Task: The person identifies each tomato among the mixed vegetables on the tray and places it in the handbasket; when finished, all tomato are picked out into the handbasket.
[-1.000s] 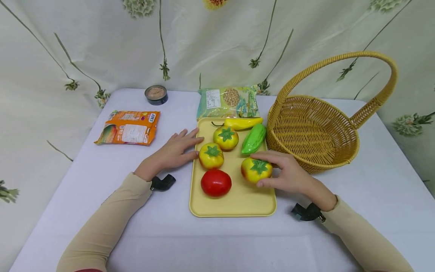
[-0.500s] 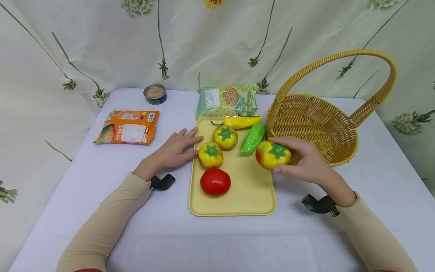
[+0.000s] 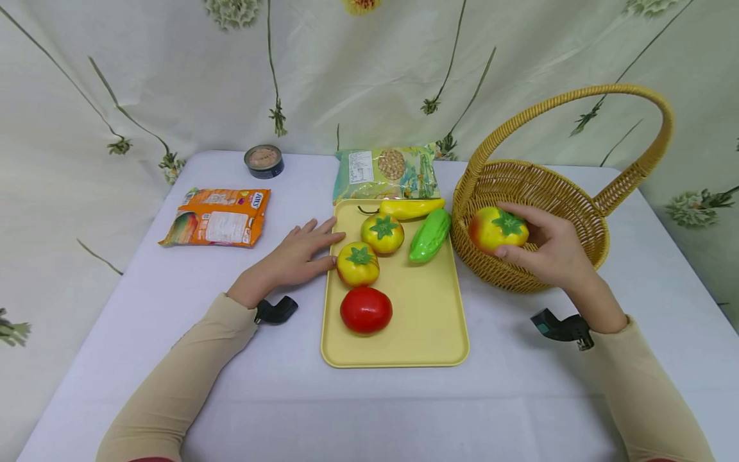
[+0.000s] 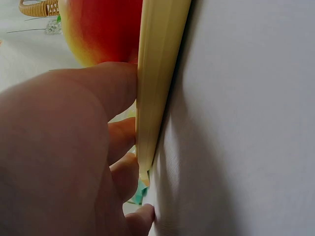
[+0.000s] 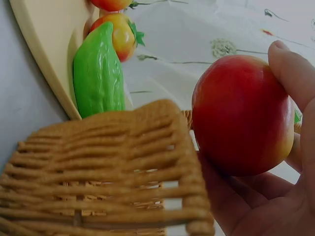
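Observation:
My right hand [image 3: 548, 247] grips a yellow-and-red toy persimmon [image 3: 495, 230] with a green calyx, over the near left rim of the wicker basket [image 3: 597, 218]. In the right wrist view the persimmon [image 5: 241, 115] shows its red underside, beside the basket's woven wall [image 5: 108, 167]. With fingers spread, my left hand [image 3: 291, 256] touches the left edge of the yellow tray [image 3: 421, 346]. On the tray lie two more persimmons [image 3: 358, 264], a red tomato-like toy [image 3: 366, 310], a green bumpy vegetable [image 3: 430, 236] and a yellow pepper [image 3: 411, 208].
Behind the tray lies a green bag of beans [image 3: 387, 173]. An orange snack packet [image 3: 218, 217] and a small round tin [image 3: 264, 160] are at the back left. The basket's tall handle [image 3: 577, 96] arches over its opening.
My right hand has lifted the persimmon off the tray and carried it right and away from me to the basket. The left hand has stayed at the tray's edge.

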`<control>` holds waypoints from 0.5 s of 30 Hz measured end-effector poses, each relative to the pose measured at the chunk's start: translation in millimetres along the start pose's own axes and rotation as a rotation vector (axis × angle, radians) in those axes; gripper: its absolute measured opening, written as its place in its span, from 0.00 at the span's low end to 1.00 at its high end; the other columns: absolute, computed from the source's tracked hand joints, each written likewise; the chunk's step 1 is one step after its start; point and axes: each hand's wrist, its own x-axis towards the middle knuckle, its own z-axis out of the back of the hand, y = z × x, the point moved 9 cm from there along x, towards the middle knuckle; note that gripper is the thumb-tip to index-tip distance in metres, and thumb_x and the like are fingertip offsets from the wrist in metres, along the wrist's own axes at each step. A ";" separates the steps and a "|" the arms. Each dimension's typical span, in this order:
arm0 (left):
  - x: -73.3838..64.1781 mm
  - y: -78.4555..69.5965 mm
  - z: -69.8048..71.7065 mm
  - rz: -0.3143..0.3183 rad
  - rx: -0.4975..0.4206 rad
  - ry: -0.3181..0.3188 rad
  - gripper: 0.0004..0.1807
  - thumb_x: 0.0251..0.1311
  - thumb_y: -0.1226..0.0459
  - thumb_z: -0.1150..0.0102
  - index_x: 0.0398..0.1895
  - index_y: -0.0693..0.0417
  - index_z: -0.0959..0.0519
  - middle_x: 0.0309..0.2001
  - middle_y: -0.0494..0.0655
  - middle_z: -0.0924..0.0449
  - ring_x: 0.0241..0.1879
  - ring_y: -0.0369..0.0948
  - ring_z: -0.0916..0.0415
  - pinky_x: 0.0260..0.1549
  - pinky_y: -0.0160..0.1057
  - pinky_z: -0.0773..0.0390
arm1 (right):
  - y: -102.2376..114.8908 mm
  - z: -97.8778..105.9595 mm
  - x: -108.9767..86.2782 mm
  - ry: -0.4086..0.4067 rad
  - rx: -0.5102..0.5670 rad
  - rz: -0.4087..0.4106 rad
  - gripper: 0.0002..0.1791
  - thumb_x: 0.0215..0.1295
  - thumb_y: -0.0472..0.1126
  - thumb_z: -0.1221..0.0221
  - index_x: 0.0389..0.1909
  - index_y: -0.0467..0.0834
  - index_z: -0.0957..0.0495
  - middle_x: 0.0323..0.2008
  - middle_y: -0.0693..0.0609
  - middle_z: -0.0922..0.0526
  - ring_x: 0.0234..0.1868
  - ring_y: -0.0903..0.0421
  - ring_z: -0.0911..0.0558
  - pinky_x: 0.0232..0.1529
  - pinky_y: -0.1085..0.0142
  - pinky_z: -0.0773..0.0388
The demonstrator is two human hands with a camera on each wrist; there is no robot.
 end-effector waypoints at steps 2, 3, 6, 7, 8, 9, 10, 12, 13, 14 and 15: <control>-0.2 0.2 0.1 0.001 -0.002 0.001 0.32 0.72 0.51 0.47 0.77 0.46 0.34 0.84 0.50 0.54 0.82 0.63 0.62 0.78 0.68 0.63 | -4.4 3.4 0.7 -0.009 -0.012 -0.015 0.34 0.48 0.23 0.27 0.61 0.33 0.22 0.51 0.76 0.20 0.43 0.73 0.19 0.44 0.84 0.21; -0.2 0.4 0.2 0.001 -0.002 0.002 0.32 0.72 0.51 0.47 0.77 0.46 0.34 0.84 0.50 0.54 0.82 0.63 0.62 0.78 0.68 0.63 | -6.3 4.9 1.0 -0.014 -0.019 -0.021 0.34 0.49 0.23 0.27 0.62 0.33 0.22 0.51 0.76 0.20 0.42 0.73 0.19 0.44 0.84 0.22; -0.1 0.4 0.2 0.000 -0.002 0.002 0.32 0.72 0.51 0.47 0.77 0.46 0.34 0.84 0.50 0.54 0.82 0.64 0.62 0.78 0.68 0.63 | -12.3 8.2 1.8 -0.022 -0.034 -0.042 0.34 0.51 0.24 0.28 0.62 0.34 0.22 0.51 0.77 0.21 0.42 0.73 0.19 0.44 0.85 0.22; 0.0 0.3 0.2 0.000 -0.002 0.002 0.32 0.72 0.51 0.47 0.77 0.46 0.34 0.84 0.50 0.54 0.82 0.64 0.62 0.78 0.68 0.63 | -14.5 8.9 2.1 -0.024 -0.039 -0.052 0.34 0.51 0.25 0.28 0.63 0.34 0.22 0.51 0.77 0.21 0.42 0.73 0.20 0.44 0.85 0.23; 0.0 0.1 0.2 -0.001 -0.001 0.002 0.32 0.72 0.51 0.47 0.77 0.46 0.34 0.84 0.49 0.54 0.82 0.64 0.62 0.78 0.68 0.63 | -16.8 9.4 2.3 -0.025 -0.040 -0.065 0.33 0.52 0.25 0.28 0.63 0.34 0.22 0.51 0.75 0.21 0.43 0.73 0.20 0.44 0.86 0.23; 0.1 0.0 0.2 0.000 -0.001 0.002 0.32 0.72 0.51 0.47 0.77 0.46 0.34 0.84 0.49 0.54 0.82 0.64 0.62 0.78 0.68 0.63 | -19.1 9.7 2.7 -0.026 -0.045 -0.080 0.33 0.52 0.25 0.28 0.63 0.35 0.22 0.51 0.73 0.21 0.43 0.73 0.20 0.44 0.86 0.23; 0.1 0.0 0.2 0.001 -0.002 0.003 0.32 0.72 0.51 0.47 0.77 0.46 0.35 0.84 0.49 0.54 0.82 0.64 0.62 0.78 0.68 0.63 | -21.3 10.1 2.9 -0.027 -0.058 -0.094 0.33 0.53 0.25 0.28 0.63 0.35 0.23 0.51 0.70 0.21 0.43 0.73 0.21 0.44 0.86 0.24; 0.1 0.0 0.1 0.003 -0.004 0.004 0.32 0.72 0.51 0.47 0.77 0.46 0.35 0.84 0.49 0.54 0.82 0.63 0.62 0.78 0.68 0.63 | -26.1 10.6 3.2 -0.026 -0.074 -0.131 0.33 0.55 0.26 0.29 0.64 0.36 0.23 0.53 0.60 0.19 0.43 0.73 0.21 0.44 0.87 0.25; 0.2 0.1 0.1 0.005 -0.005 0.005 0.32 0.72 0.51 0.47 0.77 0.45 0.35 0.84 0.49 0.54 0.82 0.63 0.62 0.78 0.68 0.63 | -28.4 11.0 3.2 -0.026 -0.084 -0.149 0.33 0.55 0.26 0.29 0.65 0.36 0.23 0.53 0.54 0.18 0.43 0.74 0.22 0.44 0.88 0.26; 0.2 0.2 0.0 0.005 -0.006 0.005 0.32 0.72 0.51 0.47 0.77 0.45 0.35 0.84 0.49 0.54 0.82 0.63 0.62 0.78 0.68 0.63 | -30.6 11.4 3.3 -0.026 -0.095 -0.169 0.33 0.56 0.27 0.30 0.65 0.36 0.24 0.54 0.48 0.18 0.42 0.74 0.22 0.44 0.88 0.26; 0.2 0.4 -0.1 0.006 -0.008 0.005 0.32 0.72 0.51 0.47 0.77 0.45 0.35 0.84 0.49 0.54 0.82 0.63 0.62 0.78 0.68 0.63 | -33.0 11.7 3.2 -0.024 -0.109 -0.190 0.33 0.57 0.28 0.30 0.66 0.36 0.24 0.54 0.43 0.18 0.42 0.75 0.23 0.43 0.89 0.27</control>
